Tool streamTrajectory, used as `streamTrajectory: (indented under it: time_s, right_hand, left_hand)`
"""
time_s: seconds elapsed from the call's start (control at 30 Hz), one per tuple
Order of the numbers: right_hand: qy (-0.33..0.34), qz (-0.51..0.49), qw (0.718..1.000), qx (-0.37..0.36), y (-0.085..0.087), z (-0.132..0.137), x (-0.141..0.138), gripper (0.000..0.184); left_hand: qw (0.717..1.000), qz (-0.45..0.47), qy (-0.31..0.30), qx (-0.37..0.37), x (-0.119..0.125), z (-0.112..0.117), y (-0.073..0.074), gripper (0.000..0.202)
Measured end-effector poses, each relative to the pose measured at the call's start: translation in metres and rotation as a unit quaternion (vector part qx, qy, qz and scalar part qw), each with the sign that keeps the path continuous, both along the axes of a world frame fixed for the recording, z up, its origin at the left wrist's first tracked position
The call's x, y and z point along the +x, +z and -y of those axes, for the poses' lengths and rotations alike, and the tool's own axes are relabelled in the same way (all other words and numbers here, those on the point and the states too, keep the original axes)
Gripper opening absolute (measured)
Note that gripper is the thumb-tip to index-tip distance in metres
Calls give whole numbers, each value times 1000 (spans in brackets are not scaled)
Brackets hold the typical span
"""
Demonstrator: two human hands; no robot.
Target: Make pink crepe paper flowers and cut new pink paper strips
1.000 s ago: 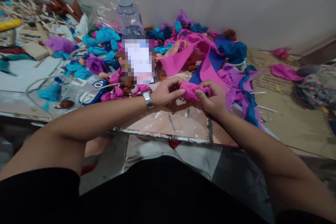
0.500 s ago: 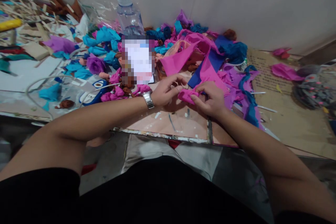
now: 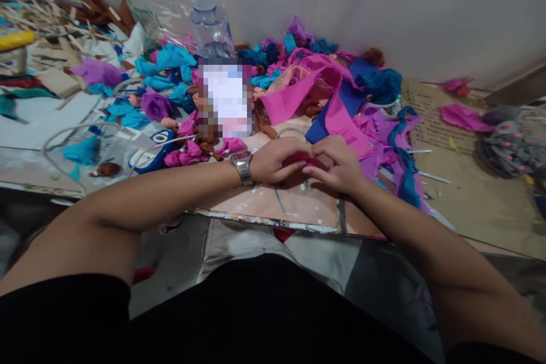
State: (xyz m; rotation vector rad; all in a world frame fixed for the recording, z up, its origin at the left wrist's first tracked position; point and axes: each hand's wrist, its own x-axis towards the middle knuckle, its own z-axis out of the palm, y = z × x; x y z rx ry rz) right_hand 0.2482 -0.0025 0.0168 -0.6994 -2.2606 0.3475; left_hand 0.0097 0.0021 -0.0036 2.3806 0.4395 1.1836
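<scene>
Fingertips of my left hand (image 3: pixel 277 160) and my right hand (image 3: pixel 339 164) meet above the front of the table. Between them is a small piece of pink crepe paper (image 3: pixel 302 157), mostly hidden by the fingers, and both hands are closed on it. Just beyond my hands lie a long pink crepe paper strip (image 3: pixel 294 94) and a dark blue piece (image 3: pixel 316 129). Twisted pink paper pieces (image 3: pixel 187 153) lie left of my left hand, near its wristwatch (image 3: pixel 243 168).
A phone (image 3: pixel 226 96) with a blurred screen stands among crumpled coloured paper, a clear bottle (image 3: pixel 211 25) behind it. At left are a white cable (image 3: pixel 55 136), a blue-and-white item (image 3: pixel 149 151) and many wooden sticks (image 3: pixel 34 8). Cardboard (image 3: pixel 443 182) covers the right side.
My left hand has turned over and drawn closer to my right. The pink paper, plainly visible before, is now mostly covered by my fingers.
</scene>
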Motion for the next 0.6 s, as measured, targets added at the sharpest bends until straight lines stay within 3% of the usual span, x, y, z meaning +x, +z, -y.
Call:
streamTrajectory:
  time_s: [0.13,0.27,0.43,0.6]
  right_hand:
    - [-2,0,1000,-10,-1,-1,-2,33]
    - [-2,-23,1000,-10,-4,-2,-3,18]
    - [-4,-42,999,11,-5,-3,-2,12]
    - [-51,-23,998,-11,-5,-1,-1,13]
  left_hand:
    - [998,23,42,-40,-2,0,-3,28]
    - [995,44,22,-89,-2,-2,-8,31]
    - [990,59,3,-127,-2,-4,-10,28]
    - [985,75,23,-155,-1,-6,-9,33]
